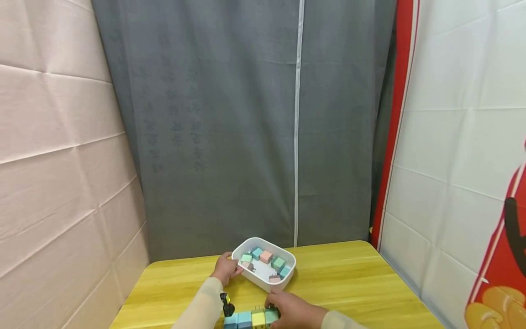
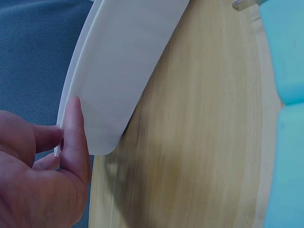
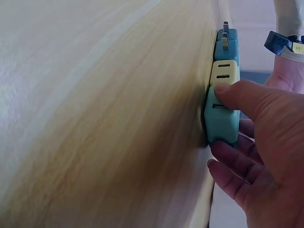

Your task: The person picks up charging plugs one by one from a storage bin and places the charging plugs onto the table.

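My left hand [image 1: 225, 269] holds the left end of a white plastic box [image 1: 256, 279], its fingers pinching the rim [image 2: 76, 85] in the left wrist view. Inside lie several small plug chargers, among them a pink charger [image 1: 265, 256], a green charger [image 1: 278, 262] and a blue charger [image 1: 256, 252]. In front of the box, my right hand [image 1: 297, 310] grips a green charger [image 3: 223, 123] between thumb and fingers. That charger forms the right end of a row, beside a yellow charger [image 1: 258, 319] and two blue chargers [image 1: 244, 318]. Metal prongs [image 3: 225, 43] stick out from the blue ones.
The row and the box are on a yellow wood-grain table [image 1: 349, 283]. A grey curtain [image 1: 230, 137] hangs behind its back edge. Pale cloth [image 1: 70, 160] flanks the left side, and a white panel [image 1: 444, 137] the right. A black band [image 1: 227, 305] circles the left wrist.
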`<state>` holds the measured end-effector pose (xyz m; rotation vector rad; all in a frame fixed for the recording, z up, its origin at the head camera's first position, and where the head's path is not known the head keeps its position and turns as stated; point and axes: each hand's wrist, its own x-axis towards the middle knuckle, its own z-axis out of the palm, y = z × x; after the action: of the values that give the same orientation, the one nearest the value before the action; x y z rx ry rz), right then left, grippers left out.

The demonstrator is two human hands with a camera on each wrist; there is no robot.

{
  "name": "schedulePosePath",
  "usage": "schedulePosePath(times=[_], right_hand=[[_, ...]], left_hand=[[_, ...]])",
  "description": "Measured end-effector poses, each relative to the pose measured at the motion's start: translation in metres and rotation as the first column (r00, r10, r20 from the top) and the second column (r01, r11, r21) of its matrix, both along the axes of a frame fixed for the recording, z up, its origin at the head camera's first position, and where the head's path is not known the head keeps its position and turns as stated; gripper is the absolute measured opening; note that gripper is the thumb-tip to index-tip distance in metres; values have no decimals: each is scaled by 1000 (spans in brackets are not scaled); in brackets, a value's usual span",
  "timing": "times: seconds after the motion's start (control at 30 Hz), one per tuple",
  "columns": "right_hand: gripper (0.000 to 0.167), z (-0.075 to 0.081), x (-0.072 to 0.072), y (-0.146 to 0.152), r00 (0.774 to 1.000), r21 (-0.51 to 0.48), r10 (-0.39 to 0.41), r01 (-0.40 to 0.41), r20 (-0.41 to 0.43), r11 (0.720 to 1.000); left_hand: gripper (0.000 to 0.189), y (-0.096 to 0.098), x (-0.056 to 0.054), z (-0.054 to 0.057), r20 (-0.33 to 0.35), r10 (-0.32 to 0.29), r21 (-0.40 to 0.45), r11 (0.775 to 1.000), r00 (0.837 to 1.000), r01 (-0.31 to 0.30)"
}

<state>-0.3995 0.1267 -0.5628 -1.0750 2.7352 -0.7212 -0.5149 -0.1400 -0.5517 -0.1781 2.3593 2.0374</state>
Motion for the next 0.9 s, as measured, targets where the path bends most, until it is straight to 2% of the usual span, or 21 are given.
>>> schedulePosePath(times=[0.17,0.37,0.43,0.53,0.63,0.8,0.9], right_hand=[[41,3,2,1,999,-14,-35,34,-11,999],[34,24,0,2,994,-117,-110,108,-12,987],[30,30,-3,4,993,-162,-112,103,-48,981],[25,37,-12,6,989,-213,-112,90,-96,973],[21,43,-25,7,980,-212,-127,93,-151,973],[24,55,-51,4,969,-142,-147,120,-199,983],[31,62,-63,2,971,-72,-154,143,-182,987]], left_hand=[[53,1,2,1,-7,-10,4,1000,1000,10],[52,1,2,0,-6,0,0,1000,1000,0],[52,1,1,0,-9,3,2,1000,1000,-3],[52,1,-1,-2,-6,6,8,1000,1000,-6],[52,1,-2,-2,-4,11,11,1000,1000,-10],[53,0,-2,0,0,12,9,1000,1000,-12],[53,0,-1,1,1,6,11,1000,1000,-6]])
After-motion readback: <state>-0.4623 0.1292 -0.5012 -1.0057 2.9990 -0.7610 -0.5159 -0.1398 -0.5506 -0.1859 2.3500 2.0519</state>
